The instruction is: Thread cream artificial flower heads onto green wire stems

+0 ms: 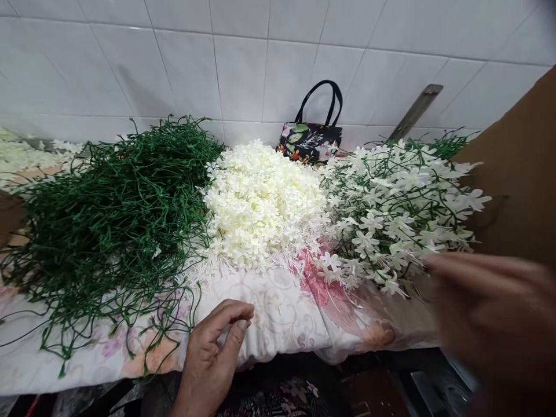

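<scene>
My left hand hovers at the front edge of the cloth-covered table, fingers curled and thumb tip close against the index finger; nothing shows between them. Just beyond it lies a heap of loose cream-white artificial flower heads. On the left is a large tangled pile of green plastic stems, some hanging toward the table's edge. My right hand, smeared by motion, is at the right beside a pile of stems with white flowers attached. Whether it holds anything is unclear.
A floral tablecloth covers the table. Against the white tiled wall stands a small black floral handbag. A metal strip leans behind the flowered stems. A brown cardboard panel rises at the right. More white flowers lie at far left.
</scene>
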Demonstrator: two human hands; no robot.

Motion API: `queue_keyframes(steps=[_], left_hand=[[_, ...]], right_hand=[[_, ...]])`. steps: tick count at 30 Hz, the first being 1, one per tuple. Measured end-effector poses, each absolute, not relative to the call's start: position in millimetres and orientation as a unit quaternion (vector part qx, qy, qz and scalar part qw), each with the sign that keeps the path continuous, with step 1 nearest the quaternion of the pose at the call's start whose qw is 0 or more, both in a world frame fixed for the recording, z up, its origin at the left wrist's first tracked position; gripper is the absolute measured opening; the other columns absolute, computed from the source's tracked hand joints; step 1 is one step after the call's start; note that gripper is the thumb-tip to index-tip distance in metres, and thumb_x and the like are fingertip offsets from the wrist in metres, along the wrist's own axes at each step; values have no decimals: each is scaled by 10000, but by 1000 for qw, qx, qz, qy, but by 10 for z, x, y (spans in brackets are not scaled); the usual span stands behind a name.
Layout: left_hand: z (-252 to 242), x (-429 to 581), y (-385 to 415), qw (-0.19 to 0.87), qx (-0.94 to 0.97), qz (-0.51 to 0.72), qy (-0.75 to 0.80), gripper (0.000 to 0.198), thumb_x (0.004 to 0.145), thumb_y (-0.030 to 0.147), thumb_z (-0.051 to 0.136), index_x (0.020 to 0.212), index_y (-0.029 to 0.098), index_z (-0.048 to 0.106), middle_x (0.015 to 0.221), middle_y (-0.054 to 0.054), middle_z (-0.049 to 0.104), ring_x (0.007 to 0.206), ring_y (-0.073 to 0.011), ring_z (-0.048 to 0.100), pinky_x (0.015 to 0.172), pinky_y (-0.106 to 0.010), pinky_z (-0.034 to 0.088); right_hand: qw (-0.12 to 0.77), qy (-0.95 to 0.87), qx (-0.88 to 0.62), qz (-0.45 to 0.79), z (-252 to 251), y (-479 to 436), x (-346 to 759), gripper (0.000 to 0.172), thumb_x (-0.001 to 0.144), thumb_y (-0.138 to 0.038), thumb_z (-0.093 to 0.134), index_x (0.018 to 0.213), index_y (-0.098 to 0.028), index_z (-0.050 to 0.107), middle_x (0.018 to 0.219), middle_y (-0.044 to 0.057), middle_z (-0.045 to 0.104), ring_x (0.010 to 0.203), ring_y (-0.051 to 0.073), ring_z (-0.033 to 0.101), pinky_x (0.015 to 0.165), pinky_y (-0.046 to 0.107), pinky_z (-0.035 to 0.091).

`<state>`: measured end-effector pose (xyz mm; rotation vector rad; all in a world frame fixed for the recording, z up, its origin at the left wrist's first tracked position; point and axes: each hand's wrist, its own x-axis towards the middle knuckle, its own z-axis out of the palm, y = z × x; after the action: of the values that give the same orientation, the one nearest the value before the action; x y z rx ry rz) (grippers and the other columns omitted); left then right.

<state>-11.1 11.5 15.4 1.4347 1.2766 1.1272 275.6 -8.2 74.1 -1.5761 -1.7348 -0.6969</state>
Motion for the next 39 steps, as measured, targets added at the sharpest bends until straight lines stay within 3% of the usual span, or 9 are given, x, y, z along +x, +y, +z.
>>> queue_keyframes(steps=[2, 4, 10, 13, 19, 24, 30, 36, 39], left_hand=[[173, -109, 140, 431, 594, 458, 502, 134, 775, 218, 569, 745, 183, 696, 719, -29, 655, 657, -150, 612, 626, -223, 509], [207, -115, 170, 412, 618, 455, 492, 139, 778, 199, 558, 745, 182, 692, 716, -28, 660, 664, -147, 615, 616, -215, 502], [349, -148, 370, 298, 674, 427, 523, 158, 795, 154, 494, 755, 171, 646, 720, -34, 664, 686, -161, 629, 608, -235, 492], [400, -106, 548, 211, 710, 405, 535, 187, 817, 124, 437, 825, 171, 619, 785, -47, 655, 743, -167, 623, 659, -259, 485], [454, 88, 948, 8, 752, 310, 582, 291, 753, 11, 418, 923, 146, 612, 864, -83, 596, 769, -195, 575, 647, -291, 454], [400, 164, 1098, -88, 772, 251, 577, 259, 759, 18, 443, 669, 182, 621, 785, -64, 563, 656, -173, 522, 576, -280, 407], [308, 75, 789, -72, 788, 301, 532, 273, 764, -19, 419, 683, 166, 603, 791, -64, 552, 671, -158, 516, 581, -256, 418], [155, -86, 364, 15, 826, 263, 498, 330, 762, -5, 430, 970, 162, 623, 1012, -113, 596, 846, -212, 568, 740, -341, 484], [119, -186, 286, 72, 796, 327, 504, 336, 776, 1, 403, 982, 155, 619, 978, -105, 609, 882, -198, 582, 746, -311, 492]], right_hand=[[304, -791, -496, -191, 607, 56, 2348, 225, 800, -92, 554, 986, -217, 571, 842, 45, 632, 737, 158, 610, 667, 285, 482], [242, -817, -505, -138, 446, 229, 2041, 167, 843, -71, 458, 924, -170, 566, 791, 57, 621, 690, 161, 609, 594, 281, 455], [85, -761, -628, -137, 108, 531, 1835, 149, 826, -86, 469, 717, -172, 523, 725, 60, 575, 453, 142, 511, 419, 286, 228], [82, -765, -623, -138, 81, 538, 1863, 188, 812, -66, 469, 665, -181, 497, 653, 38, 551, 428, 131, 483, 424, 285, 182], [172, -784, -589, -96, 100, 521, 1925, 209, 842, -146, 404, 666, -195, 508, 640, 11, 542, 508, 131, 508, 470, 268, 242], [228, -798, -554, -64, 96, 527, 1964, 226, 860, -170, 391, 675, -196, 519, 629, 6, 531, 538, 132, 506, 498, 256, 292], [275, -807, -522, -26, 63, 511, 1949, 208, 878, -143, 408, 716, -184, 531, 669, 12, 538, 611, 125, 522, 584, 239, 356], [270, -817, -509, 11, 50, 520, 1927, 197, 880, -146, 411, 736, -176, 542, 677, 13, 529, 622, 129, 510, 620, 248, 367], [278, -822, -497, 16, 46, 524, 1917, 221, 880, -139, 393, 721, -175, 542, 668, 12, 529, 598, 122, 494, 586, 243, 352]])
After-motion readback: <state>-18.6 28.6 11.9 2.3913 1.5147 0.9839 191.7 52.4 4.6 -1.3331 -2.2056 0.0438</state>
